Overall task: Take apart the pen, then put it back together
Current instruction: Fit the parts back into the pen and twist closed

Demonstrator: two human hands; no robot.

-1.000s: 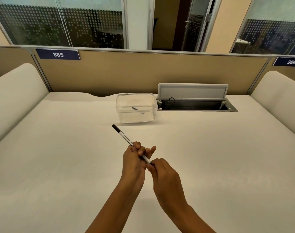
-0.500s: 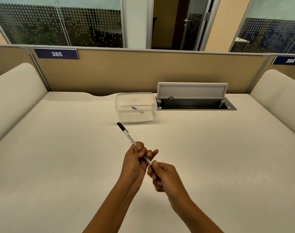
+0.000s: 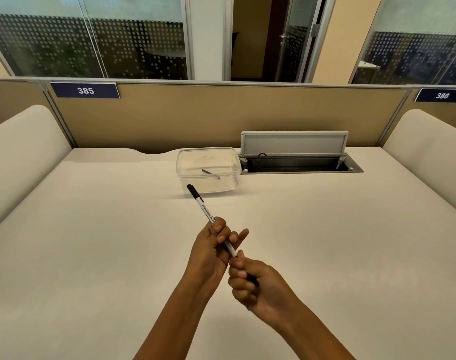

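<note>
Pen (image 3: 205, 213) held above bench (image 3: 92, 242), angled away | left hand (image 3: 208, 249) clenched on barrel | right hand (image 3: 255, 284) pinching near end | step, judged: separating end piece; pull straight along axis, barrel steady, avoid bending.

A clear, rounded-rectangular plastic container (image 3: 208, 168) sits on the cream-white table (image 3: 92, 242), a small dark stick-like piece inside it. Just beside it on the right, a grey hinged cable-tray lid (image 3: 294, 142) stands open. Navy number plates (image 3: 85, 90) mark the tan partition (image 3: 195, 113).
</note>
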